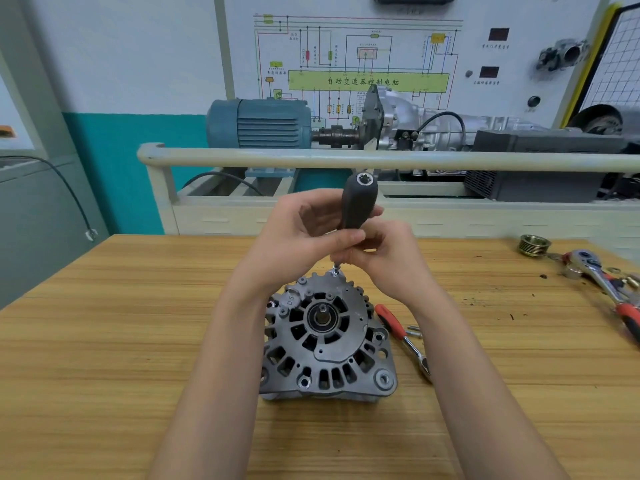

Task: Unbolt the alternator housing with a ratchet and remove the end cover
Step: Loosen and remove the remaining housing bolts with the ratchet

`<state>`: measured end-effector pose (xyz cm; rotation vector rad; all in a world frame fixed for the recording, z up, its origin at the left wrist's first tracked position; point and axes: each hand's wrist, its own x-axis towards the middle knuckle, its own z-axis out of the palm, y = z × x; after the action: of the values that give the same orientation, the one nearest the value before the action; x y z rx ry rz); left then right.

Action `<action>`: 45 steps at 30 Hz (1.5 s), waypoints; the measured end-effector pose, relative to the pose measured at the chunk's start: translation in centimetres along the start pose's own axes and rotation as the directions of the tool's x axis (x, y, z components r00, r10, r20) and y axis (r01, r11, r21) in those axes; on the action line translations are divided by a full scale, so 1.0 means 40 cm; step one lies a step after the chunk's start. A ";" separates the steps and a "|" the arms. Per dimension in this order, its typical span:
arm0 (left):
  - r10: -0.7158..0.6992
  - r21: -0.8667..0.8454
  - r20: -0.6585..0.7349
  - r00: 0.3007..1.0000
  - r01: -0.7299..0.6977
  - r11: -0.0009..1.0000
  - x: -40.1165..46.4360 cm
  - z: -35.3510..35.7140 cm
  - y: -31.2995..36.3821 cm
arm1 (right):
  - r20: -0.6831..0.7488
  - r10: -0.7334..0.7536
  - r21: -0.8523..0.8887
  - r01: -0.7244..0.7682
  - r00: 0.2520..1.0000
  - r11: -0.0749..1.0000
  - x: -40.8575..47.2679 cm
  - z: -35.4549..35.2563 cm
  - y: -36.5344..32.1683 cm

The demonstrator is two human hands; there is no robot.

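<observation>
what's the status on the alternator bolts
Both hands, left and right, grip driver handle on rear bolt. Alternator cover on. Nothing obstructing.
</observation>
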<state>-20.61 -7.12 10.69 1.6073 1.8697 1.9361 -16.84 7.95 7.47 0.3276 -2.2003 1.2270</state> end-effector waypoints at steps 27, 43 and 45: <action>-0.017 0.046 -0.102 0.995 0.022 0.999 0.007 0.013 -0.008 | -0.055 0.019 -0.011 -0.019 0.998 1.000 -0.001 0.007 0.003; -0.005 -0.010 -0.074 0.997 0.004 1.000 0.007 0.001 -0.006 | -0.026 0.025 -0.064 -0.027 0.999 0.998 0.003 0.004 0.000; 0.000 0.006 -0.182 0.983 0.001 1.000 0.009 0.006 -0.005 | -0.015 0.024 -0.062 -0.024 1.000 0.998 0.004 0.005 0.002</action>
<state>-20.76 -6.68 10.70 1.4769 1.9386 2.1454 -17.08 7.84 7.44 0.2676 -2.2314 1.1675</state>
